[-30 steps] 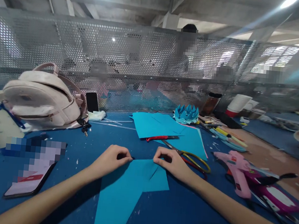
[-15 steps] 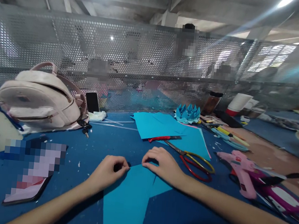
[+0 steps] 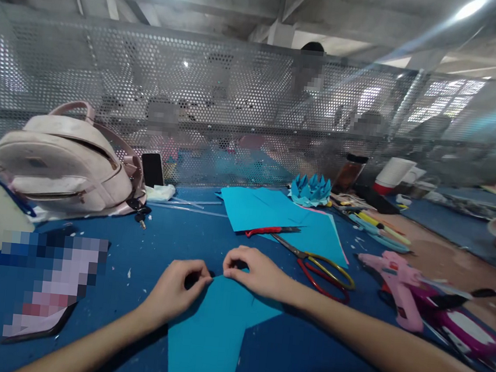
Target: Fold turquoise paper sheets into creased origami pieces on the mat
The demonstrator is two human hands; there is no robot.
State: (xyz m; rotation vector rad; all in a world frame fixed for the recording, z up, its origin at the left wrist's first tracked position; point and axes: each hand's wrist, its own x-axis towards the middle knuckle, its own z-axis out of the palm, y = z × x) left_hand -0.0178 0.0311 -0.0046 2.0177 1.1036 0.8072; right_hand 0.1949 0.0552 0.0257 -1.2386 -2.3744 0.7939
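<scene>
Paper [image 3: 209, 340], blue, stretches toward the viewer from the person's hands in the head view, its near end cut off. Left hand [image 3: 179, 290] and right hand [image 3: 259, 272] pinch its far edge, thumbs against forefingers; the remaining fingertips are hard to make out. Right of the paper lie scissors [image 3: 303, 254]; left of it, a phone [image 3: 66, 277] shows a pixelated screen.

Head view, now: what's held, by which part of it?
The near blue sheet, by its far edge: left hand pinches it at the left, right hand pinches just to the right.
</scene>
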